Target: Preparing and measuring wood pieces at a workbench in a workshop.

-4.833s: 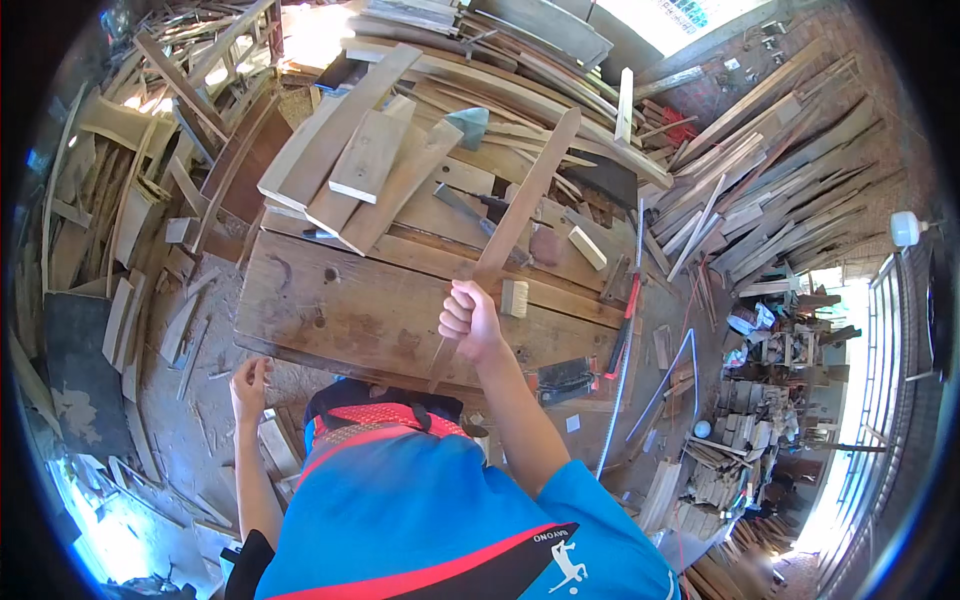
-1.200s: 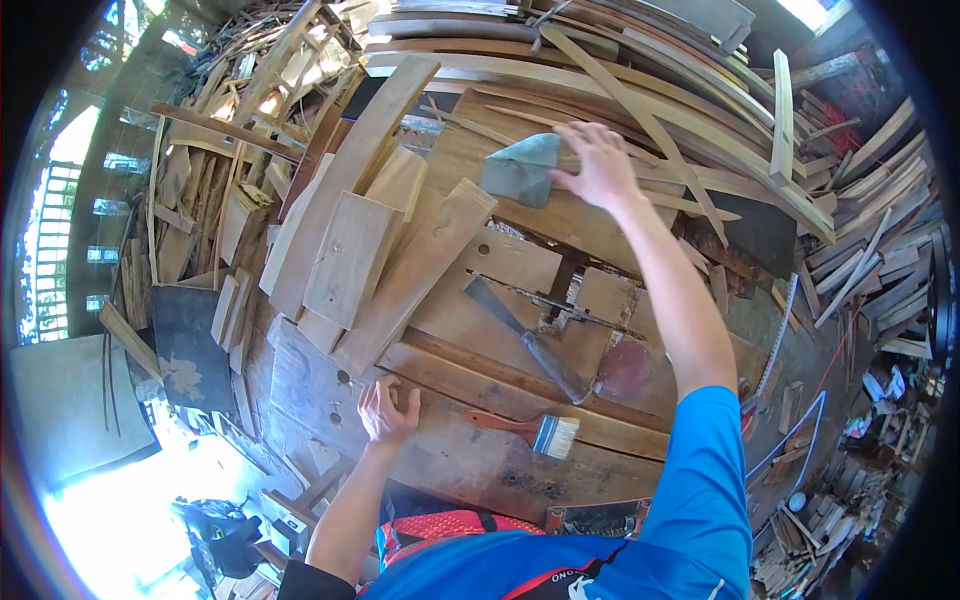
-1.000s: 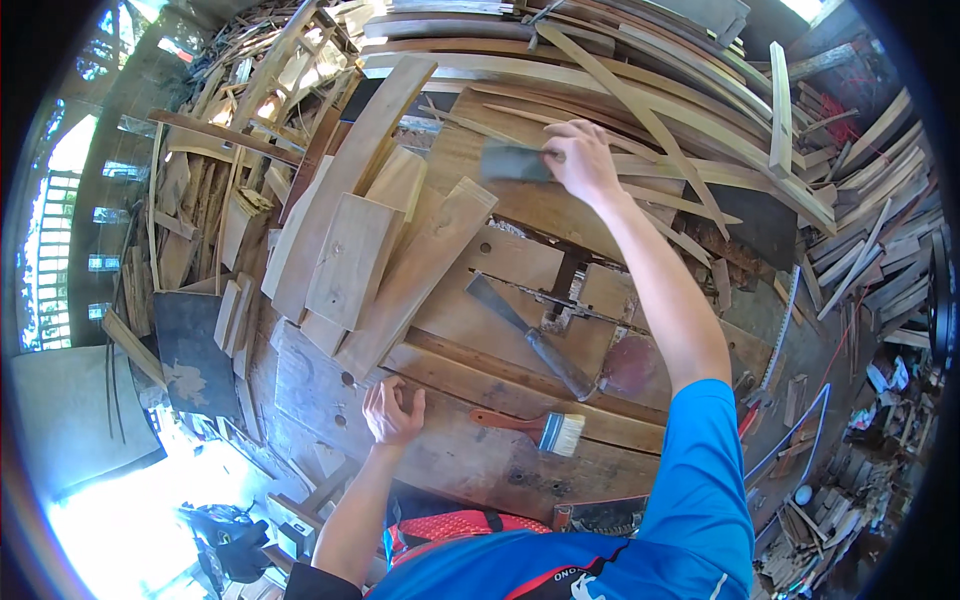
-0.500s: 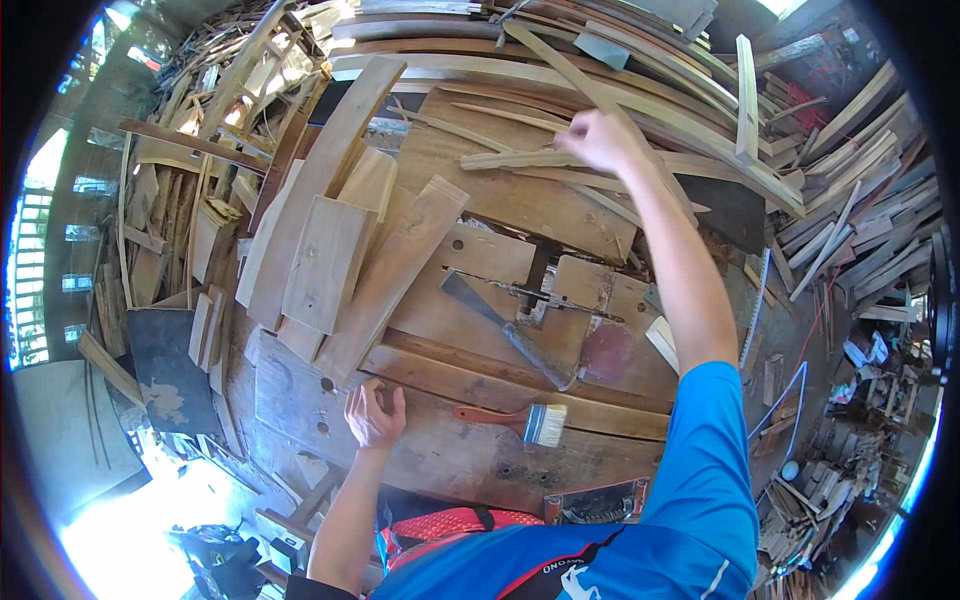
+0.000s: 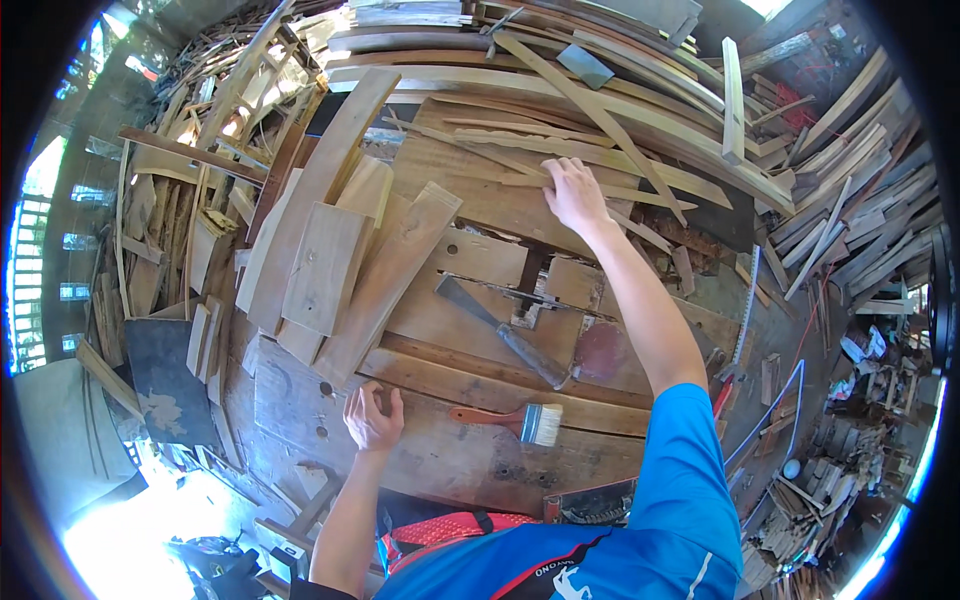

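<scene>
My left hand (image 5: 374, 418) rests at the near left of the wooden workbench (image 5: 300, 400), fingers loosely bent, thumb apart, nothing held. Farther off, my right hand (image 5: 577, 195) reaches over thin wooden strips (image 5: 665, 180) on a wide board (image 5: 425, 150). Its fingers look loosely spread, with no grip visible; the palm side is hidden. Between the hands lies a chisel-like tool (image 5: 505, 335) with a broad flat blade. A paintbrush (image 5: 515, 420) with an orange-brown handle and pale bristles lies nearer me, right of my left hand.
Flat planks (image 5: 325, 265) are piled at the bench's left. Long boards (image 5: 640, 105) stretch across the back, a diagonal stick (image 5: 590, 110) over them. A round reddish disc (image 5: 602, 350) lies beside the chisel-like tool. Scrap wood (image 5: 860, 220) heaps up at right.
My right hand has come nearer and slightly left, its fingers loosening. The thin strips beneath it lie differently, one shifted farther away. My left hand stays put.
</scene>
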`<state>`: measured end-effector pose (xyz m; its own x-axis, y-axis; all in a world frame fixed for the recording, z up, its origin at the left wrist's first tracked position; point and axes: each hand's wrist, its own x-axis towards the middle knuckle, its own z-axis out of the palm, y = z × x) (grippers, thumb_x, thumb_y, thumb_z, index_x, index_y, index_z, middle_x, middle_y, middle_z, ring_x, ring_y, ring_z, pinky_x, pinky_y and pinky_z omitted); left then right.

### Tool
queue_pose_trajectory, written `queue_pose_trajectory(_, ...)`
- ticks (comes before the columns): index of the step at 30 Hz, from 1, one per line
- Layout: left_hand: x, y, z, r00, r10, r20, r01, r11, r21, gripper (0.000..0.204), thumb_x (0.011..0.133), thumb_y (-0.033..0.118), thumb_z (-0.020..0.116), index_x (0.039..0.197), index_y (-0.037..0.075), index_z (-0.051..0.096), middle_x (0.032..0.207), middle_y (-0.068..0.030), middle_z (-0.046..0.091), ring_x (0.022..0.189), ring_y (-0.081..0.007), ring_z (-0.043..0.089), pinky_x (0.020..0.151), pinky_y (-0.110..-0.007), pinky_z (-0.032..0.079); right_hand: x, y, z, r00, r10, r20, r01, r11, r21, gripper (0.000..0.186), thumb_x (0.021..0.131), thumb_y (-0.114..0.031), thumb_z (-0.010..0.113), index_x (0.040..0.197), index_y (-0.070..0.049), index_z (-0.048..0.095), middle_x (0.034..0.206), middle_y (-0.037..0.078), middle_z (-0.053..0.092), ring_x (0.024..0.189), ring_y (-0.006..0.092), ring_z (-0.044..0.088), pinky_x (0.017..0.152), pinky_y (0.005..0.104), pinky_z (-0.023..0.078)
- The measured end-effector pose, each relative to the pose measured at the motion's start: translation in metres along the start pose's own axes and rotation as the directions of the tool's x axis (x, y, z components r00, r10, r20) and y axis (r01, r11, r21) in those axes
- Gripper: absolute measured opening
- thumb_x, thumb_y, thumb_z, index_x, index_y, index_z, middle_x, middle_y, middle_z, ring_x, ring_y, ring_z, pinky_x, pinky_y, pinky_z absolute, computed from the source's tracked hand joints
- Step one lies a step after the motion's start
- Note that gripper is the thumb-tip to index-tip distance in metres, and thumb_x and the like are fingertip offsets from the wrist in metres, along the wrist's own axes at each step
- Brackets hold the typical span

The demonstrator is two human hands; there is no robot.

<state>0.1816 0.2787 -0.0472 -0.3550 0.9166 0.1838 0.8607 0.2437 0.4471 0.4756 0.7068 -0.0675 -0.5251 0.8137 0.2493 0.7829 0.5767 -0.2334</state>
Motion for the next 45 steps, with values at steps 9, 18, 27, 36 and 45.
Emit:
queue_pose_trajectory(9,-0.006,-0.001,0.002,1.0,0.016,-0.011,-0.016,0.999,0.031,0.024,0.085,0.023,0.077,0.095,0.007,0.062,0.06,-0.0043,0.05,0.057,-0.0288,0.055,0.061,-0.043,0.045,-0.01,-0.018,-0.03,0.998,-0.058,0.02,0.058,0.998,-0.006,0.018,0.083,-0.01,0.071,0.1,-0.007,0.071,0.107,0.011,0.063,0.11,0.0296,0.06,0.097,0.0434,0.049)
queue_pose_trajectory(18,-0.004,0.001,-0.005,1.0,-0.001,-0.018,0.001,1.0,0.024,0.022,0.087,0.024,0.075,0.091,0.008,0.061,0.06,-0.0047,0.05,0.058,-0.029,0.055,0.063,-0.043,0.046,-0.017,-0.034,-0.2,0.932,0.342,0.115,-0.332,0.938,-0.102,0.014,0.098,-0.021,0.062,0.103,-0.009,0.068,0.067,0.006,0.071,0.055,0.0195,0.069,0.054,0.0375,0.058)
queue_pose_trajectory(27,-0.007,-0.003,-0.001,0.997,0.039,-0.061,-0.037,0.999,0.025,0.023,0.088,0.026,0.074,0.09,0.008,0.06,0.062,-0.0056,0.052,0.061,-0.0294,0.057,0.065,-0.043,0.047,-0.126,-0.045,-0.336,0.904,0.416,-0.096,-0.257,0.709,0.656,0.022,0.106,-0.013,0.059,0.122,-0.001,0.068,0.091,0.011,0.076,0.07,0.0124,0.071,0.054,0.0233,0.049)
queue_pose_trajectory(36,-0.013,-0.004,-0.002,0.997,0.051,-0.063,-0.053,0.998,-0.02,0.018,0.093,0.023,0.071,0.096,0.009,0.06,0.067,-0.007,0.058,0.065,-0.0323,0.06,0.069,-0.047,0.048,-0.268,-0.094,-0.361,0.994,0.047,0.104,-0.096,-0.145,0.985,0.085,0.091,-0.055,0.056,0.152,0.004,0.045,0.149,0.03,0.052,0.122,0.0467,0.064,0.073,0.0518,0.065)
queue_pose_trajectory(45,-0.018,0.092,-0.036,0.975,0.103,0.197,0.101,0.586,-0.804,0.039,0.106,0.038,0.056,0.114,0.002,0.068,0.088,-0.0063,0.068,0.078,-0.0205,0.062,0.074,-0.035,0.05,-0.344,-0.246,-0.31,0.906,-0.011,0.422,-0.409,0.228,0.884,0.06,0.092,0.0,0.069,0.149,-0.009,0.05,0.151,0.015,0.054,0.118,0.0312,0.069,0.09,0.0382,0.06)
